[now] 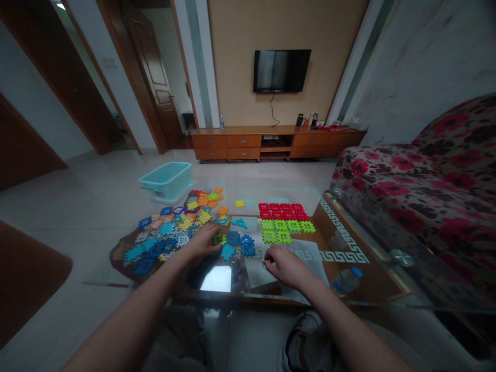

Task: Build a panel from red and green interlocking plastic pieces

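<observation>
My left hand [207,242] reaches to the right edge of a heap of colourful interlocking plastic tiles [166,228], its fingers closed around a green tile [220,238]. Beside that hand lie blue tiles [247,245] and a light blue tile [228,251]. My right hand [284,264] is low over the glass table, fingers curled in; whether they hold anything is hidden. Just beyond it, joined rows of red tiles [282,211] and green tiles [276,232] lie flat. A light blue triangular piece [239,222] and a yellow tile [239,203] lie apart between the heap and the rows.
The glass table [349,237] has a patterned border. A bottle with a blue cap [346,281] appears near its front right. A turquoise plastic tub [166,181] stands beyond the heap. To the right is a flowered sofa [387,170]; a low TV cabinet [244,142] lines the far wall.
</observation>
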`<state>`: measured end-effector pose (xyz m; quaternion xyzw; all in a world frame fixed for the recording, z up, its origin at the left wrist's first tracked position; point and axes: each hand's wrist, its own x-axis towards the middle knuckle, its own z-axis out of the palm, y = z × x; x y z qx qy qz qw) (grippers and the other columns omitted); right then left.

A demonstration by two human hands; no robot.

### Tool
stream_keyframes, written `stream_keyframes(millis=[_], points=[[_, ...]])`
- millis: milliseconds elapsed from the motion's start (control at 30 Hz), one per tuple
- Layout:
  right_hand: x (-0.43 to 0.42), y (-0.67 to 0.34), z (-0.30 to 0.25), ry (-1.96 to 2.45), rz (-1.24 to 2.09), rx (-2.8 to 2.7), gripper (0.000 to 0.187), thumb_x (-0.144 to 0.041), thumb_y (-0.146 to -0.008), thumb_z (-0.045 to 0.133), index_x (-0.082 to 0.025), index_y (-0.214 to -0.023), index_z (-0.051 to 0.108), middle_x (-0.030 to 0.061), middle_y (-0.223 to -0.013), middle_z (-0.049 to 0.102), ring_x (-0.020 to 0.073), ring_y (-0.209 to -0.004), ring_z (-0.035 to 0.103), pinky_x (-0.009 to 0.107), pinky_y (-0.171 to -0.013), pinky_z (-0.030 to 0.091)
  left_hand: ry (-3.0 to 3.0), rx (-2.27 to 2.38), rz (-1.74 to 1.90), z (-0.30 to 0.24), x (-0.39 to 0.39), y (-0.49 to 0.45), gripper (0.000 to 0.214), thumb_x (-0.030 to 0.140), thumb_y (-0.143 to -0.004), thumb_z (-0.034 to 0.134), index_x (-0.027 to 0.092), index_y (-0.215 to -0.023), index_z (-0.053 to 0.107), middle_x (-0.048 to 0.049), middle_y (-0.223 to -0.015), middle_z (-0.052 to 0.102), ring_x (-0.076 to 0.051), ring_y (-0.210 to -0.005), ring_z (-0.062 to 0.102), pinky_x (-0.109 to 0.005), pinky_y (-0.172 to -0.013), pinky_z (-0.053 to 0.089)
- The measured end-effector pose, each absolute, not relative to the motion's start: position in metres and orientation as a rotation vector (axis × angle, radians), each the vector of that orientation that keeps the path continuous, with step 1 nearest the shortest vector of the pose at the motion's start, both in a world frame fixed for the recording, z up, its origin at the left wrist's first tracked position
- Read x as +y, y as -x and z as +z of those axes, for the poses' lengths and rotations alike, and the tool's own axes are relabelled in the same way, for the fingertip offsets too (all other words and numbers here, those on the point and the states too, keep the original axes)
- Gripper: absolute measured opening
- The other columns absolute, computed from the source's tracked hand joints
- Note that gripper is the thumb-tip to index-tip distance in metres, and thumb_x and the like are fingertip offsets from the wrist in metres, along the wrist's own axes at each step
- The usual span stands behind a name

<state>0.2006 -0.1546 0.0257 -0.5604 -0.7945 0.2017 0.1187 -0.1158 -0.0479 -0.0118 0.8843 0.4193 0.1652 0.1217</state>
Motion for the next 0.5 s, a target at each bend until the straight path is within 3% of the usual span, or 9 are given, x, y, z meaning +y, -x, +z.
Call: stream_keyframes(millis=[233, 367, 500], points=[[-0.149, -0.194, 0.018, 1.448, 0.675, -2.1, 0.016, -0.028, -0.086, 0.059, -0.017, -0.094, 0.067, 0.0078, -0.091, 0.068, 0.0196, -0.083, 0.062, 0.032, -0.077, 0.046, -2.286, 1.234, 0.884, 0.011, -0.065, 0.081, 0.041, 0.023, -0.074, 0.069, 0.022, -0.115, 0.061, -0.0083, -0.112, 0.06, -0.025, -0.105, 0.058, -0.041, -0.092, 0.048], [-0.143, -0.181, 0.014, 1.382, 0.944, -1.771, 0.031, -0.029, -0.082, 0.065, -0.018, -0.11, 0.062, 0.0072, -0.097, 0.069, 0.0173, -0.081, 0.065, 0.032, -0.074, 0.051, -1.859, 1.072, 0.893, 0.014, -0.079, 0.048, 0.028, 0.03, -0.082, 0.066, 0.02, -0.108, 0.064, -0.0067, -0.103, 0.065, -0.021, -0.094, 0.062, -0.035, -0.082, 0.051], [-0.138, -0.175, 0.005, 1.294, 1.243, -1.543, 0.031, -0.035, -0.076, 0.069, -0.019, -0.101, 0.059, 0.004, -0.086, 0.068, 0.0166, -0.072, 0.066, 0.029, -0.062, 0.052, -1.592, 0.978, 0.924, 0.01, -0.088, 0.02, 0.028, 0.034, -0.075, 0.075, 0.018, -0.094, 0.062, -0.002, -0.087, 0.063, -0.015, -0.078, 0.06, -0.027, -0.07, 0.047]])
